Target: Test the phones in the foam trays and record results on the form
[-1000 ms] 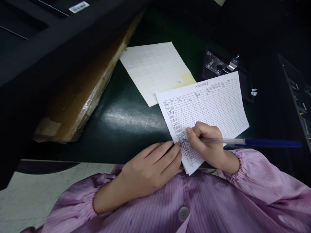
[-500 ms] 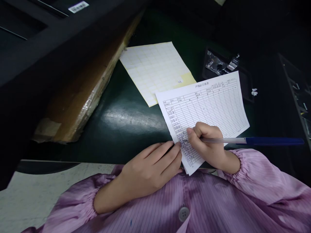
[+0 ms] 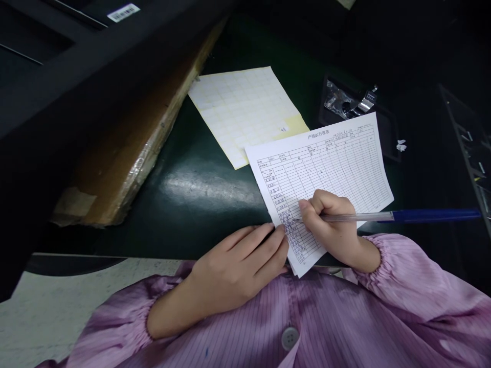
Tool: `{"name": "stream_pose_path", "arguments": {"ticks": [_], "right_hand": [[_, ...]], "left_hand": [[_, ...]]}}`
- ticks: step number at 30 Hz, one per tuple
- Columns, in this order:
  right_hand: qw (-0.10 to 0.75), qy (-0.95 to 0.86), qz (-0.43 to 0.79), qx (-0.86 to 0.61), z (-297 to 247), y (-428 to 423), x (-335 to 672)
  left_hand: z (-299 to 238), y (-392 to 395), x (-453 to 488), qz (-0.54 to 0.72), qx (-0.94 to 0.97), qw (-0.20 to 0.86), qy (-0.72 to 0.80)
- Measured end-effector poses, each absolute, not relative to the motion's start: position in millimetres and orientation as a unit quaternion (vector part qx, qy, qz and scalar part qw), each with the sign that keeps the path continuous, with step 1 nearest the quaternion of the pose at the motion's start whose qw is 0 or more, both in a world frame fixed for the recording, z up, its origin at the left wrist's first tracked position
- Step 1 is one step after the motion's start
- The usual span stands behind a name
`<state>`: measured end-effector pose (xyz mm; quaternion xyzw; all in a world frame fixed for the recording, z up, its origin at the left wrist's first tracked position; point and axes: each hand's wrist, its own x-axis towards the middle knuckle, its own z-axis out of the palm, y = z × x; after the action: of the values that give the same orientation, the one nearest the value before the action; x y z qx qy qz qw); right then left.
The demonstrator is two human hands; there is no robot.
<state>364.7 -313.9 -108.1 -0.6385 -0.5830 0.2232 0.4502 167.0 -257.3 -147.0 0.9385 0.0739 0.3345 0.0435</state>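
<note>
Left hand: left hand [image 3: 233, 271] lying open and pretty flat, fingertips [image 3: 278, 232] pinning down the form's left edge; nothing gripped, as far as I can see;
Right hand: right hand [image 3: 330, 230] closed in a normal writing grip on a blue ballpoint pen [image 3: 433, 215], tip right on the handwritten rows;
Paper: printed QC daily report form [image 3: 337, 163] lying at an angle on a dark green bench mat [image 3: 199, 214], its corner over a sheet of pale grid labels [image 3: 241, 112];
Also around: cardboard strip [image 3: 130, 153] with packing tape; black tray [image 3: 356, 102] with a plastic bag and some metal bit; lilac striped smock [image 3: 406, 276] at the bench edge
</note>
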Motion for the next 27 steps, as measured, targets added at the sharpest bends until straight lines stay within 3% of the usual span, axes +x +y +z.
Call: {"name": "stream_pose_path", "arguments": {"ticks": [27], "right_hand": [[0.440,-0.591,0.222,-0.639,-107.2,-313.1,363.6]], "left_hand": [[-142.6,-258.8,168.6,0.315,0.943,0.065,0.086]]}}
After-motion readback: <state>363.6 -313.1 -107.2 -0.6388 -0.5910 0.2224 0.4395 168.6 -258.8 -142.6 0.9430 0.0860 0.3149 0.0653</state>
